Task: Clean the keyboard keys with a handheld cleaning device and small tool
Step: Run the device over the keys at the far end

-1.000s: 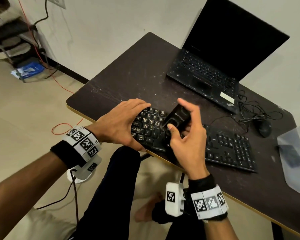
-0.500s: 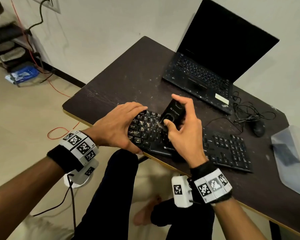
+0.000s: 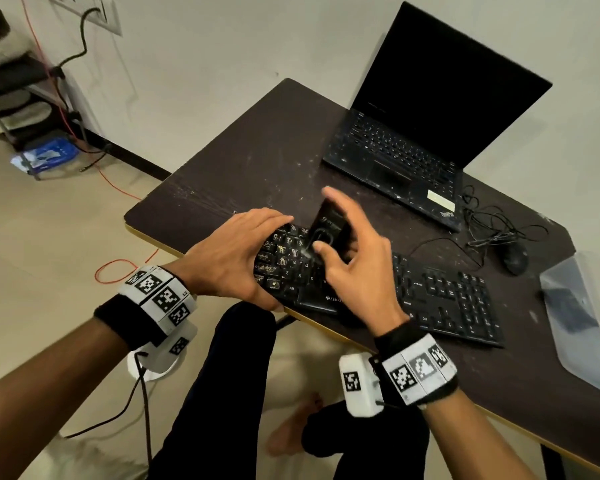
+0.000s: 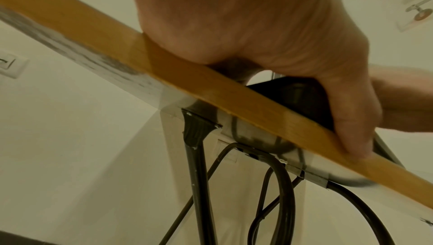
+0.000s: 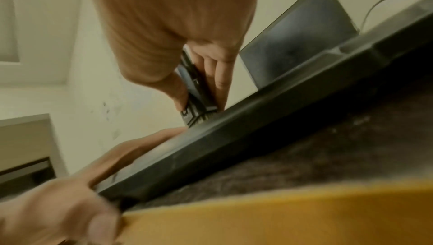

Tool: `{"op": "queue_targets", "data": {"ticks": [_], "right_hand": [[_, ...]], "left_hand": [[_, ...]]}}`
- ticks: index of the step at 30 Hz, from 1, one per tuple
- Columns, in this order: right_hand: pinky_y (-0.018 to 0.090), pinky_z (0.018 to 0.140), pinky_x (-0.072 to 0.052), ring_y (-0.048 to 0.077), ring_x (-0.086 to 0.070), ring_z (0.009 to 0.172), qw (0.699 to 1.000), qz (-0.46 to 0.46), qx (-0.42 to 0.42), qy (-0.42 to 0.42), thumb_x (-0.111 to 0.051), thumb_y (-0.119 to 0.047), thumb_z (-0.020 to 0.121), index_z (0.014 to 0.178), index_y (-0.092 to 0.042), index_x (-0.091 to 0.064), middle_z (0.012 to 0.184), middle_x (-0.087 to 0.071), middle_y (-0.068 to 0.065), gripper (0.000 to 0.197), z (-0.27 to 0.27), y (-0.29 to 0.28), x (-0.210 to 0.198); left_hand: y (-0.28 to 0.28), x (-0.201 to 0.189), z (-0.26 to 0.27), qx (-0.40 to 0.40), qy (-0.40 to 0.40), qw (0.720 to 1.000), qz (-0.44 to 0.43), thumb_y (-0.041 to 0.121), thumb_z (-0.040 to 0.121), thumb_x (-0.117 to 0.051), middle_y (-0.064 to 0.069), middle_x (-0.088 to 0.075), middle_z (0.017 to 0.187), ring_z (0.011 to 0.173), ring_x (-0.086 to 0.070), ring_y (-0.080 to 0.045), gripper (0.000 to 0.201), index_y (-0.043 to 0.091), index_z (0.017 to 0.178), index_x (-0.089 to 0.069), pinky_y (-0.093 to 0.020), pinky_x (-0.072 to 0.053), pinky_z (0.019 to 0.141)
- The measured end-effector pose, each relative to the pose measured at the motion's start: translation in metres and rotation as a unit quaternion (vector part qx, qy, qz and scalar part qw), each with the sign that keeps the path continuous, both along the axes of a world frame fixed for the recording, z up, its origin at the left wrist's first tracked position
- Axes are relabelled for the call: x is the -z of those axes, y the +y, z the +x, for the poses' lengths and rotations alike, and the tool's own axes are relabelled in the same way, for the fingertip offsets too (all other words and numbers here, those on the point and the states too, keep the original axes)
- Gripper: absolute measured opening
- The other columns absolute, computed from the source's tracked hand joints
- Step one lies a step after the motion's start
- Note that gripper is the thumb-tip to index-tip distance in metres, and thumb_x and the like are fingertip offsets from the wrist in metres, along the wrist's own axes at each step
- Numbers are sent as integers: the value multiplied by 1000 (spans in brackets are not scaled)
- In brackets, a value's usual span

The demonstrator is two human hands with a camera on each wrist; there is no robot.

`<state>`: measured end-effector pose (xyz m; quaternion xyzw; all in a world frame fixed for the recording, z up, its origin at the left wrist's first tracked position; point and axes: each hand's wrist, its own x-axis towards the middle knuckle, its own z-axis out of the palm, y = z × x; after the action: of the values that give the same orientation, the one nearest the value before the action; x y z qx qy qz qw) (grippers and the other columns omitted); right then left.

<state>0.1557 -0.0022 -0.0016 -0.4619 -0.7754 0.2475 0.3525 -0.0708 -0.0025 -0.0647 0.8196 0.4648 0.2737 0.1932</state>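
Looking down from the head view, the black keyboard [image 3: 378, 289] lies along the near edge of the dark table [image 3: 257, 161]. The left hand [image 3: 229, 258] clasps the keyboard's left end, fingers curled over the far side and thumb on the near edge. The right hand [image 3: 354, 261] holds the black handheld cleaning device [image 3: 328, 225] tilted, its lower end on the left-side keys; thumb and index finger grip it, the other fingers spread loosely. An open laptop [image 3: 413, 133] stands at the far side with a dark screen. A black mouse [image 3: 515, 259] with tangled cable lies to the right of the keyboard's far edge, and a clear plastic bag [image 3: 582, 317] lies at the right end of the table.

Left wrist view: the left hand [image 4: 257, 36] is seen from below, its thumb pressed on the table's tan edge band [image 4: 211, 89]. Black metal table legs [image 4: 199, 175] run beneath.

Right wrist view: the right hand [image 5: 175, 26] pinches the cleaning device [image 5: 196, 93] between thumb and fingers, its bristled tip touching the top of the keyboard [image 5: 257, 137]. The left hand [image 5: 82, 193], blurred, grips the keyboard's end. The laptop [image 5: 297, 45] screen shows behind.
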Motion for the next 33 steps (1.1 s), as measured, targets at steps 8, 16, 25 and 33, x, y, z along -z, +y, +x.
{"op": "queue_targets", "data": {"ticks": [8, 16, 25, 33], "right_hand": [[33, 96, -61, 2, -73, 106, 1000, 6, 10, -8, -79, -1, 86, 154, -40, -51, 128, -73, -15, 83, -5, 1, 0], [31, 101, -59, -2, -70, 113, 999, 15, -1, -35, -80, -1, 85, 154, -41, -51, 130, -71, -19, 85, -5, 6, -2], [37, 99, -61, 3, -73, 111, 999, 2, 42, -26, -81, -3, 86, 153, -44, -51, 130, -72, -14, 84, 1, 16, -4], [40, 93, -63, 7, -75, 105, 998, -1, 39, -44, -82, -6, 86, 152, -46, -50, 128, -74, -15, 84, 2, 17, -5]], "left_hand": [[1, 1, 0, 2, -1, 1000, 5, 75, 54, -84, 6, -46, 147, 135, -42, -10, 123, 17, 153, -39, -30, -29, 118], [2, 1, -2, 1, -5, 1000, 0, 75, 54, -86, 8, -46, 145, 133, -43, -8, 123, 18, 152, -39, -31, -31, 118], [0, 0, -1, 1, 1, 1000, -5, 78, 54, -83, 8, -44, 148, 134, -41, -7, 125, 18, 154, -36, -28, -28, 118], [0, 0, -1, -2, 6, 1000, -9, 77, 53, -84, 8, -43, 148, 134, -41, -7, 127, 19, 155, -36, -28, -29, 118]]}}
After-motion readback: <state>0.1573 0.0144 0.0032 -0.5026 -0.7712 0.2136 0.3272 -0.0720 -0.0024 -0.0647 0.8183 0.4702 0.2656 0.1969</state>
